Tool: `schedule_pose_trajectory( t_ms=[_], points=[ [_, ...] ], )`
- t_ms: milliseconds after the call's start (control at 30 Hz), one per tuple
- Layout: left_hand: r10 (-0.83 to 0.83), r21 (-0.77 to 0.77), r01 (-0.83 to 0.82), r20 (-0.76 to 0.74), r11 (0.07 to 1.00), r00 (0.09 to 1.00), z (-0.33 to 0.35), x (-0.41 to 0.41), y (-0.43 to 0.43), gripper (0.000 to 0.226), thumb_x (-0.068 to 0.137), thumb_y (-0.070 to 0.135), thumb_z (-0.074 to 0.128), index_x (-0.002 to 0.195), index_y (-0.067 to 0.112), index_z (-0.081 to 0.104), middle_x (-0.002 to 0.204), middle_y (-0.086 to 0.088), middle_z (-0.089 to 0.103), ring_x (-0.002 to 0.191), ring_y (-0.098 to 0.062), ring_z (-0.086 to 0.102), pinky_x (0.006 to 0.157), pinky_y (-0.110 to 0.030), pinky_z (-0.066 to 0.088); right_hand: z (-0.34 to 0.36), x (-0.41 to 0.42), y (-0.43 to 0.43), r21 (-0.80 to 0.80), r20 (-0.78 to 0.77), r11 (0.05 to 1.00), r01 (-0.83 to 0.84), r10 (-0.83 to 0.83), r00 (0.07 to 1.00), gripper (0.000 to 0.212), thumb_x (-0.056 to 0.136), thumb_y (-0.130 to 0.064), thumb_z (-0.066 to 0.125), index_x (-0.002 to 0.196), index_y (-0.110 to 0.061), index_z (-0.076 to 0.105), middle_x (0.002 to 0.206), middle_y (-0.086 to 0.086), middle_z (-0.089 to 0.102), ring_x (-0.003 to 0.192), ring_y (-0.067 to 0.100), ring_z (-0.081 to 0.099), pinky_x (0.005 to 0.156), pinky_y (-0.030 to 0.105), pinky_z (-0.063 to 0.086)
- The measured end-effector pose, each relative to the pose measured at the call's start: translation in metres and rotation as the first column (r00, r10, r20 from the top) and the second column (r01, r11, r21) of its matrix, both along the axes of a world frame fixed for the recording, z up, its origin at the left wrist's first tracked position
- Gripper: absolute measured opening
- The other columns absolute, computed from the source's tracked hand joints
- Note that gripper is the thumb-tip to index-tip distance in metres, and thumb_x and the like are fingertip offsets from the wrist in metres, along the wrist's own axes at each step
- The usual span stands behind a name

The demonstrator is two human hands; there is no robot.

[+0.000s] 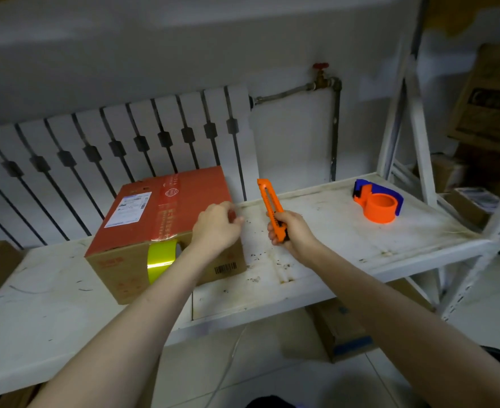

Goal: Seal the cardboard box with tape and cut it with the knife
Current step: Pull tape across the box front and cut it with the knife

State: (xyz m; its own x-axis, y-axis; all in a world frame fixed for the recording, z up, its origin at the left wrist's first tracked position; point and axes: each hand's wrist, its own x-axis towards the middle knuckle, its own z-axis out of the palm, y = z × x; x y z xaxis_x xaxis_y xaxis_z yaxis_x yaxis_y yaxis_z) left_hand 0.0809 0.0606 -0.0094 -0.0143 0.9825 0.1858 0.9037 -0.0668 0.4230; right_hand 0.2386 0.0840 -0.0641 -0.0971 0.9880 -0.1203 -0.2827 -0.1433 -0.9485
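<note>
A cardboard box [143, 219] with an orange-red top and a white shipping label lies on the white shelf [316, 260]. Clear tape runs along its top seam, and a yellow-green strip [159, 259] hangs down its front face. My left hand [216, 226] rests at the box's near right top corner, fingers curled at the edge. My right hand [290, 231] is shut on an orange utility knife [271, 206], its tip pointing up and away, just right of the box. An orange and blue tape dispenser [379, 204] sits far right on the shelf.
A white radiator [110, 148] stands behind the box, with a pipe and a red-handled valve [321, 75] at its right. Shelf uprights [419, 136] rise on the right. Cardboard boxes sit below the shelf [343, 331] and at the far right [490, 95].
</note>
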Motion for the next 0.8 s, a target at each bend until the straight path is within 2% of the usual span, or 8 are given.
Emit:
schedule_pose_trajectory(
  t_ms=[100, 200, 267, 400, 533, 633, 733, 800],
  points=[
    [-0.047, 0.045, 0.034, 0.353, 0.998, 0.935, 0.015, 0.006, -0.012, 0.037, 0.096, 0.035, 0.045, 0.12, 0.011, 0.06, 0.124, -0.009, 0.062, 0.117, -0.026, 0.055, 0.095, -0.033, 0.042, 0.024, -0.007, -0.019, 0.073, -0.149, 0.985, -0.156, 0.166, 0.975, 0.022, 0.1, -0.009, 0.036, 0.114, 0.0, 0.05, 0.077, 0.01, 0.059, 0.063, 0.018, 0.058, 0.057, 0.026, 0.051],
    [-0.047, -0.035, 0.112, 0.755, 0.993, 0.654, 0.032, 0.007, -0.022, 0.043, 0.097, 0.044, 0.035, 0.108, 0.014, 0.065, 0.115, -0.01, 0.066, 0.111, -0.024, 0.059, 0.1, -0.039, 0.042, 0.045, -0.016, -0.04, 0.164, -0.174, 0.934, -0.318, 0.345, 0.922, 0.02, 0.1, -0.01, 0.037, 0.108, -0.001, 0.053, 0.077, 0.01, 0.065, 0.063, 0.015, 0.066, 0.06, 0.025, 0.057],
    [-0.04, -0.028, 0.132, 0.876, 0.991, 0.481, 0.042, 0.006, -0.032, 0.042, 0.099, 0.04, 0.031, 0.099, 0.014, 0.064, 0.102, -0.009, 0.069, 0.098, -0.022, 0.063, 0.094, -0.037, 0.045, 0.056, -0.024, -0.053, 0.197, -0.136, 0.909, -0.368, 0.397, 0.908, 0.019, 0.1, -0.013, 0.038, 0.104, -0.002, 0.054, 0.071, 0.007, 0.068, 0.061, 0.015, 0.066, 0.058, 0.024, 0.057],
    [-0.033, -0.003, 0.115, 0.95, 0.993, 0.309, 0.051, -0.004, -0.05, 0.038, 0.101, 0.026, 0.03, 0.092, 0.009, 0.063, 0.095, -0.009, 0.071, 0.082, -0.022, 0.062, 0.081, -0.036, 0.047, 0.063, -0.038, -0.069, 0.263, 0.025, 0.883, -0.39, 0.397, 0.917, 0.021, 0.101, -0.017, 0.037, 0.096, -0.007, 0.055, 0.065, 0.002, 0.065, 0.055, 0.011, 0.064, 0.056, 0.024, 0.053],
    [0.007, -0.046, 0.119, 0.951, 0.992, 0.308, 0.05, -0.02, -0.061, 0.035, 0.1, 0.019, 0.032, 0.086, 0.013, 0.064, 0.094, -0.005, 0.07, 0.074, -0.017, 0.062, 0.063, -0.026, 0.045, 0.056, -0.052, -0.076, 0.305, 0.144, 0.879, -0.367, 0.338, 0.93, 0.026, 0.102, -0.023, 0.035, 0.089, -0.01, 0.055, 0.06, -0.002, 0.061, 0.049, 0.009, 0.059, 0.055, 0.024, 0.049],
    [0.028, -0.067, 0.12, 0.955, 0.991, 0.296, 0.047, -0.031, -0.066, 0.033, 0.1, 0.017, 0.033, 0.088, 0.012, 0.064, 0.093, -0.004, 0.07, 0.073, -0.016, 0.062, 0.062, -0.026, 0.046, 0.051, -0.063, -0.078, 0.305, 0.163, 0.885, -0.352, 0.315, 0.935, 0.027, 0.102, -0.024, 0.035, 0.089, -0.009, 0.054, 0.06, 0.001, 0.058, 0.046, 0.008, 0.057, 0.052, 0.02, 0.048],
    [0.04, -0.064, 0.106, 0.976, 0.992, 0.214, 0.045, -0.043, -0.067, 0.029, 0.1, 0.021, 0.034, 0.103, 0.009, 0.06, 0.099, -0.006, 0.07, 0.081, -0.019, 0.064, 0.063, -0.028, 0.046, 0.049, -0.074, -0.079, 0.313, 0.223, 0.873, -0.373, 0.314, 0.923, 0.027, 0.101, -0.025, 0.036, 0.089, -0.009, 0.054, 0.062, 0.003, 0.056, 0.046, 0.009, 0.055, 0.05, 0.018, 0.048],
    [0.044, -0.066, 0.091, 0.974, 0.994, 0.222, 0.044, -0.051, -0.067, 0.029, 0.1, 0.022, 0.035, 0.109, 0.009, 0.059, 0.102, -0.006, 0.07, 0.086, -0.02, 0.064, 0.065, -0.029, 0.046, 0.047, -0.081, -0.08, 0.31, 0.241, 0.872, -0.379, 0.314, 0.918, 0.028, 0.101, -0.026, 0.036, 0.087, -0.009, 0.054, 0.061, 0.004, 0.055, 0.044, 0.009, 0.054, 0.049, 0.018, 0.047]
  ],
)
